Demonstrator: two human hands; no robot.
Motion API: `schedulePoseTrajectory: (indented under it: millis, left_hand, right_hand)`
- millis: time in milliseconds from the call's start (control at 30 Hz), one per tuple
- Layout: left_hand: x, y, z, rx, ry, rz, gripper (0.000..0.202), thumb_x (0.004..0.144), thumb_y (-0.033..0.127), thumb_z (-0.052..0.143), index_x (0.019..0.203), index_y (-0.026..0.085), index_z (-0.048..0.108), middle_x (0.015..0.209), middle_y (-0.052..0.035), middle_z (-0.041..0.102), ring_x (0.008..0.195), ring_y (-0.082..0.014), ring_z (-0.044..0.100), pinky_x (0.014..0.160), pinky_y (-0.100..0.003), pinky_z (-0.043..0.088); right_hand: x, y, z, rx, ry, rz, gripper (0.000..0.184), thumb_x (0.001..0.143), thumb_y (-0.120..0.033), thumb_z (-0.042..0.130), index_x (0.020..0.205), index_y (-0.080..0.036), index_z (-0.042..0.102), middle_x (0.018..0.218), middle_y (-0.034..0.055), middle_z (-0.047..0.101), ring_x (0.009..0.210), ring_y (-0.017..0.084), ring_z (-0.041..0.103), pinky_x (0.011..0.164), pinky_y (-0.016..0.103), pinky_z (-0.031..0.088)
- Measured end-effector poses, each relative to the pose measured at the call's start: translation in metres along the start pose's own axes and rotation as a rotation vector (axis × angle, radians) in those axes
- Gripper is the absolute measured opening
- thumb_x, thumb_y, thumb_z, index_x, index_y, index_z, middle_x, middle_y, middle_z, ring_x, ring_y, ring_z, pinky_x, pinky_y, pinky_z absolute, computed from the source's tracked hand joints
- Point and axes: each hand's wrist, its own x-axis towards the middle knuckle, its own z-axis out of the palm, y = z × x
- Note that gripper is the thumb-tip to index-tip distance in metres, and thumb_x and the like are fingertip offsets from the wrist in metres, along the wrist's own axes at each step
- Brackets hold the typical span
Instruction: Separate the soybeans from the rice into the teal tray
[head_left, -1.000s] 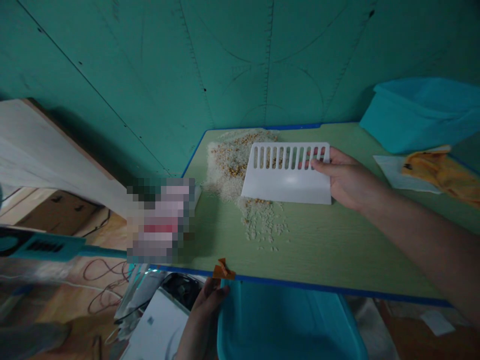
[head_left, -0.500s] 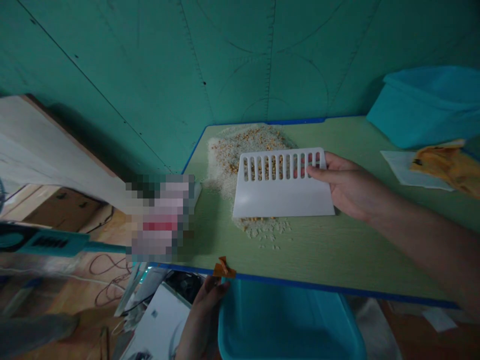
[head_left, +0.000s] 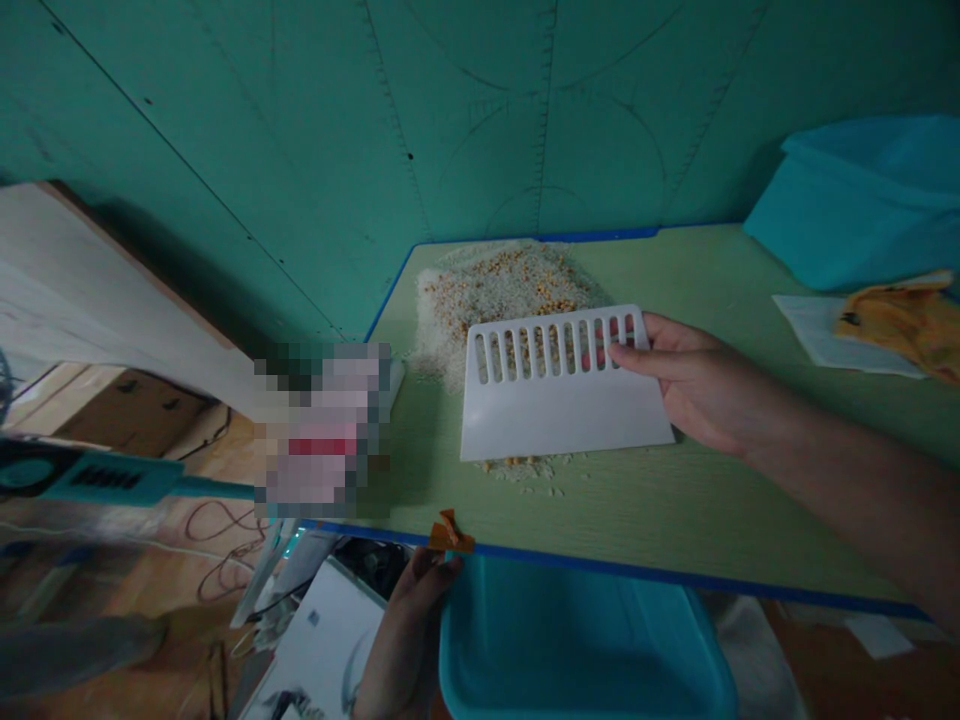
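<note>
My right hand [head_left: 701,385] grips the right end of a white slotted plastic scraper [head_left: 559,400], whose lower edge rests on the green tabletop [head_left: 675,510]. A pile of white rice mixed with yellow grains [head_left: 502,290] lies behind the scraper, and a few loose grains [head_left: 525,468] show just in front of its edge. My left hand [head_left: 412,620] holds the rim of a blue plastic bin [head_left: 577,650] below the table's near edge; its fingers curl round the bin's left corner.
A second blue bin [head_left: 862,195] stands at the far right of the table, with a white sheet [head_left: 825,335] and an orange cloth [head_left: 904,320] beside it. A blurred-out object [head_left: 322,435] sits at the table's left edge. Cables and boxes lie on the floor at left.
The scraper has slid toward the near edge of the table, dragging grains with it. Fewer loose grains show in front of its edge. My left hand stays on the bin.
</note>
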Motion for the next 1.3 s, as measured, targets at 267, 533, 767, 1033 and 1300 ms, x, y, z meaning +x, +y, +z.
schedulePoseTrajectory:
  millis: [267, 533, 767, 1033, 1300]
  left_hand:
    - [-0.002, 0.000, 0.001, 0.005, 0.032, -0.016, 0.024, 0.065, 0.013, 0.067, 0.088, 0.020, 0.068, 0.090, -0.0039, 0.074, 0.103, -0.0255, 0.060, 0.094, -0.036, 0.042]
    - [0.002, -0.003, -0.002, -0.014, 0.000, 0.004, 0.024, 0.065, 0.014, 0.067, 0.088, 0.020, 0.068, 0.088, -0.0026, 0.074, 0.101, -0.0243, 0.061, 0.093, -0.034, 0.043]
    - [-0.001, -0.001, -0.001, -0.024, 0.020, 0.001, 0.035, 0.063, 0.014, 0.069, 0.096, 0.020, 0.066, 0.094, -0.0036, 0.073, 0.101, -0.0254, 0.061, 0.092, -0.037, 0.044]
    - [-0.004, -0.002, -0.003, -0.024, 0.010, 0.001, 0.034, 0.063, 0.013, 0.069, 0.096, 0.020, 0.065, 0.090, -0.0039, 0.073, 0.099, -0.0250, 0.062, 0.091, -0.037, 0.045]
    - [-0.012, -0.002, 0.001, -0.013, -0.062, 0.022, 0.035, 0.069, 0.012, 0.063, 0.103, 0.020, 0.063, 0.092, -0.0048, 0.073, 0.100, -0.0245, 0.062, 0.091, -0.036, 0.045]
  right_hand:
    - [-0.005, 0.000, 0.005, 0.035, -0.007, 0.035, 0.012, 0.073, -0.013, 0.058, 0.082, -0.021, 0.061, 0.073, -0.0011, 0.068, 0.063, 0.013, 0.062, 0.061, 0.028, 0.047]
    - [-0.009, 0.002, 0.006, 0.004, -0.064, 0.036, 0.015, 0.072, -0.016, 0.059, 0.087, -0.021, 0.060, 0.075, -0.0009, 0.069, 0.064, 0.014, 0.063, 0.060, 0.027, 0.048]
    - [-0.014, 0.002, 0.011, -0.014, -0.068, 0.049, 0.011, 0.071, -0.015, 0.059, 0.081, -0.020, 0.061, 0.073, -0.0011, 0.070, 0.063, 0.014, 0.062, 0.063, 0.028, 0.047]
    - [-0.017, 0.002, 0.015, 0.009, -0.082, 0.069, 0.010, 0.071, -0.014, 0.058, 0.079, -0.020, 0.061, 0.069, -0.0014, 0.069, 0.061, 0.012, 0.062, 0.060, 0.025, 0.047]
    - [-0.020, 0.001, 0.016, 0.022, -0.073, 0.091, 0.009, 0.071, -0.013, 0.058, 0.078, -0.019, 0.061, 0.066, -0.0017, 0.068, 0.058, 0.011, 0.062, 0.055, 0.023, 0.048]
